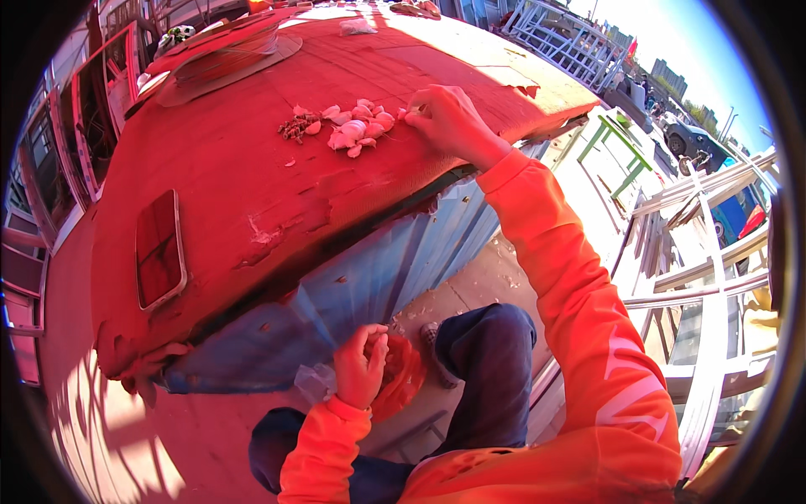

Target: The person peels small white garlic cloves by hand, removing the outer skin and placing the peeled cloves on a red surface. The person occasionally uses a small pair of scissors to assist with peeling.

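Observation:
A small pile of garlic cloves (357, 128) lies on the red-covered tabletop (210, 193). Just left of the cloves is a heap of small brown bits (297, 128), too small to make out. My right hand (451, 122) reaches over to the pile's right side, its fingers pinched on a pale garlic clove at the edge. Below the table edge, above my lap, my left hand (361, 367) is held up with its fingers curled and pressed together. Whatever those fingers may hold is hidden. A red plastic bag (403, 380) and a clear plastic bag (313, 382) show beside the left hand.
A phone (159, 250) lies at the table's left. Farther back sits a large round spool (227, 59), with a small clear packet (358, 27) nearby. Blue corrugated sheeting (336, 294) hangs under the torn table edge. At right are a green stool (621, 147) and stacked white frames (714, 277).

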Action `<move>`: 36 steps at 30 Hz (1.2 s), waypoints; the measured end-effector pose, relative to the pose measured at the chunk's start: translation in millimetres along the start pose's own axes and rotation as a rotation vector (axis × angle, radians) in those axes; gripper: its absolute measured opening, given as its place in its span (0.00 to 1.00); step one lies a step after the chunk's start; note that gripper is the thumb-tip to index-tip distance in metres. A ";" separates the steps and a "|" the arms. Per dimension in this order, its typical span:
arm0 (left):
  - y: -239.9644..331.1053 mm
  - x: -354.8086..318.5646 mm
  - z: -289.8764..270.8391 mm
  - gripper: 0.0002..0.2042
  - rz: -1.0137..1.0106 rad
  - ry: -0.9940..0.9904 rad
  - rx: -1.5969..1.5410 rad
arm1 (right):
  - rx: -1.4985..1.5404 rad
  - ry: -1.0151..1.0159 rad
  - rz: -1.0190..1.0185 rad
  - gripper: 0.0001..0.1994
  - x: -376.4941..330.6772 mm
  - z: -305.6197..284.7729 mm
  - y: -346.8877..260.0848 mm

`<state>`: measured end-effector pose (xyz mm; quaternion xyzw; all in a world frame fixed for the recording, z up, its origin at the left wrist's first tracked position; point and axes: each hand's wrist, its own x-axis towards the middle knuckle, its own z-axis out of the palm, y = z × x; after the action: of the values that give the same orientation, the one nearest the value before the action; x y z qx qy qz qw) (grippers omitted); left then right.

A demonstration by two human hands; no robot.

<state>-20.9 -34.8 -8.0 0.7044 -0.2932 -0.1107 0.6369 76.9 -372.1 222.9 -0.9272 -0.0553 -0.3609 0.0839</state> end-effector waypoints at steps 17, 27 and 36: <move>41.0 9.0 -32.7 0.11 -0.122 -0.047 -0.717 | 1.283 -0.288 0.318 0.12 -146.4 -8.3 -135.6; 37.8 7.9 -34.7 0.15 0.015 0.174 -0.561 | 1.609 -0.349 0.420 0.12 -185.0 72.6 -162.7; 28.5 16.3 -21.9 0.08 0.230 0.306 -0.113 | 1.599 -0.351 0.497 0.10 -203.4 87.0 -155.7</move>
<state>-4.0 -26.1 26.6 0.6381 -0.2649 0.0549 0.7208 -40.2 -211.1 39.8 -0.6170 -0.1006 -0.0358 0.7797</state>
